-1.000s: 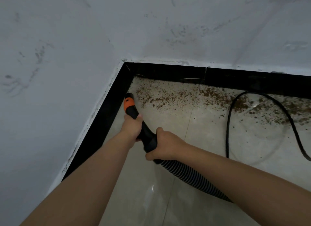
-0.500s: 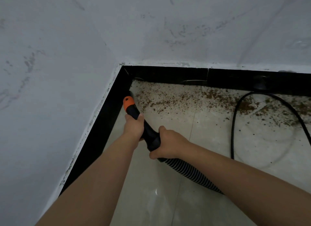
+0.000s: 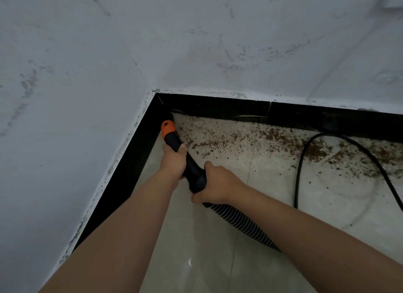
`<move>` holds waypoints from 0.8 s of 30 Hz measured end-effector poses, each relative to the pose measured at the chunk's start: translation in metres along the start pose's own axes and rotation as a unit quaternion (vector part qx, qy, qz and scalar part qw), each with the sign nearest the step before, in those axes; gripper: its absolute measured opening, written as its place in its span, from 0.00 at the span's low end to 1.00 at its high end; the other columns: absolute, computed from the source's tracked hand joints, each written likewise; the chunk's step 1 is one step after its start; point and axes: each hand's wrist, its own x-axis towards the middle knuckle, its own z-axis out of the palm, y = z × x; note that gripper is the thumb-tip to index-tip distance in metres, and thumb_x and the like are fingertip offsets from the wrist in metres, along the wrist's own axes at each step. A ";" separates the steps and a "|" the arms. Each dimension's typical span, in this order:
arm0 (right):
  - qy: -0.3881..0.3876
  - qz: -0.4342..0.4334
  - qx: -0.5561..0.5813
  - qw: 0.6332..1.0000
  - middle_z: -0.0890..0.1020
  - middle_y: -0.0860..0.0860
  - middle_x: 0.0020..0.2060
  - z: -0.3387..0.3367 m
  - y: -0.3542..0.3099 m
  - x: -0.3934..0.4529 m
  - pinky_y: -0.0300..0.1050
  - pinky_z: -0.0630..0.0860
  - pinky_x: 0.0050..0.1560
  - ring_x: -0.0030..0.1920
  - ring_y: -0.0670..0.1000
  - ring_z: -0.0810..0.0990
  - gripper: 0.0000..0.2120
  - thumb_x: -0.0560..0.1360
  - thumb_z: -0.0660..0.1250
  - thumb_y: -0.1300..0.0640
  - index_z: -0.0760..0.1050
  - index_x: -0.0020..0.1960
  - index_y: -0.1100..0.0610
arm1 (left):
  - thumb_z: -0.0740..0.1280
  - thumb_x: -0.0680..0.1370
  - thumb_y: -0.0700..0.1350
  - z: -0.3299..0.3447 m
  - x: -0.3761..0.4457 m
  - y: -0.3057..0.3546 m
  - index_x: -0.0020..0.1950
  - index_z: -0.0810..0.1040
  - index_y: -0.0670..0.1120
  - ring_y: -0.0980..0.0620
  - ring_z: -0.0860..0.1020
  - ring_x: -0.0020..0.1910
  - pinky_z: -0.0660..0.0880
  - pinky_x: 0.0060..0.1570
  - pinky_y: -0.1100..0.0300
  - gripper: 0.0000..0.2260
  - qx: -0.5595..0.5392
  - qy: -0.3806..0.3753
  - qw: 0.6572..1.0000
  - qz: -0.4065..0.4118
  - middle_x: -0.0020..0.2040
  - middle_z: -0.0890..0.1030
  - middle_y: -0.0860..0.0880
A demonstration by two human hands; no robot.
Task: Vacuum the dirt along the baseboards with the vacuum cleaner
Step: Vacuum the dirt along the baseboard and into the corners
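The vacuum nozzle [image 3: 169, 129] is black with an orange collar, and its tip points into the room corner against the black baseboard [image 3: 218, 107]. My left hand [image 3: 174, 159] grips the black tube just behind the orange collar. My right hand [image 3: 218, 186] grips the tube further back, where the ribbed black hose [image 3: 237, 223] begins. Brown dirt [image 3: 239, 138] lies scattered on the pale tiles along the far baseboard, to the right of the nozzle. The nozzle's opening is hidden against the corner.
A black power cable [image 3: 298, 172] loops across the tiles at right, through the dirt, toward the far baseboard. White scuffed walls [image 3: 87, 74] meet at the corner. Bare pale floor tiles [image 3: 196, 260] lie beneath my arms.
The nozzle has moved forward along the left baseboard toward the corner, with both hands still gripping the tube. The view has shifted slightly.
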 end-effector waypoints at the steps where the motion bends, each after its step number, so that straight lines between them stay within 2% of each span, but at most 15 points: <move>1: 0.000 0.002 0.001 1.000 0.68 0.47 0.38 -0.001 0.000 0.001 0.41 0.68 0.32 0.43 0.51 0.74 0.24 0.66 0.74 0.50 0.61 0.50 0.55 | 0.55 0.82 0.48 0.000 0.001 0.001 0.75 0.53 0.45 0.40 0.72 0.60 0.72 0.47 0.52 0.23 -0.002 -0.001 1.000 0.001 0.66 0.69 0.41; 6: 0.002 0.009 0.004 1.000 0.69 0.47 0.38 -0.004 0.000 0.002 0.41 0.68 0.31 0.42 0.51 0.73 0.24 0.66 0.74 0.50 0.61 0.50 0.55 | 0.55 0.82 0.48 0.003 0.003 0.004 0.75 0.53 0.46 0.40 0.72 0.60 0.72 0.48 0.52 0.23 0.002 0.002 1.000 0.006 0.66 0.69 0.41; 13: 0.012 0.014 0.004 1.000 0.71 0.50 0.44 -0.009 0.004 -0.002 0.40 0.68 0.31 0.43 0.51 0.73 0.26 0.67 0.73 0.49 0.60 0.51 0.55 | 0.55 0.82 0.48 0.011 0.002 0.008 0.75 0.53 0.46 0.41 0.72 0.59 0.72 0.49 0.51 0.23 0.007 0.004 1.000 0.013 0.67 0.69 0.41; 18: 0.017 0.018 0.007 1.000 0.68 0.47 0.38 -0.010 0.009 -0.013 0.40 0.66 0.29 0.41 0.50 0.73 0.25 0.67 0.73 0.49 0.60 0.51 0.55 | 0.55 0.82 0.48 0.017 -0.005 0.004 0.76 0.52 0.45 0.40 0.72 0.62 0.74 0.51 0.51 0.24 0.012 -0.006 1.000 0.015 0.67 0.69 0.41; 22: 0.026 0.029 0.015 0.999 0.69 0.46 0.38 -0.008 0.019 -0.028 0.40 0.68 0.30 0.40 0.49 0.73 0.24 0.67 0.73 0.50 0.60 0.50 0.55 | 0.55 0.82 0.47 0.028 -0.021 0.002 0.76 0.53 0.46 0.42 0.72 0.61 0.73 0.51 0.53 0.23 0.004 -0.030 0.999 0.027 0.66 0.70 0.43; 24: 0.031 0.034 0.010 0.999 0.69 0.46 0.38 -0.010 0.025 -0.037 0.40 0.68 0.29 0.38 0.48 0.72 0.24 0.67 0.73 0.50 0.60 0.50 0.55 | 0.55 0.82 0.47 0.035 -0.029 0.001 0.76 0.53 0.47 0.42 0.72 0.62 0.73 0.54 0.52 0.23 0.005 -0.040 0.999 0.031 0.66 0.70 0.44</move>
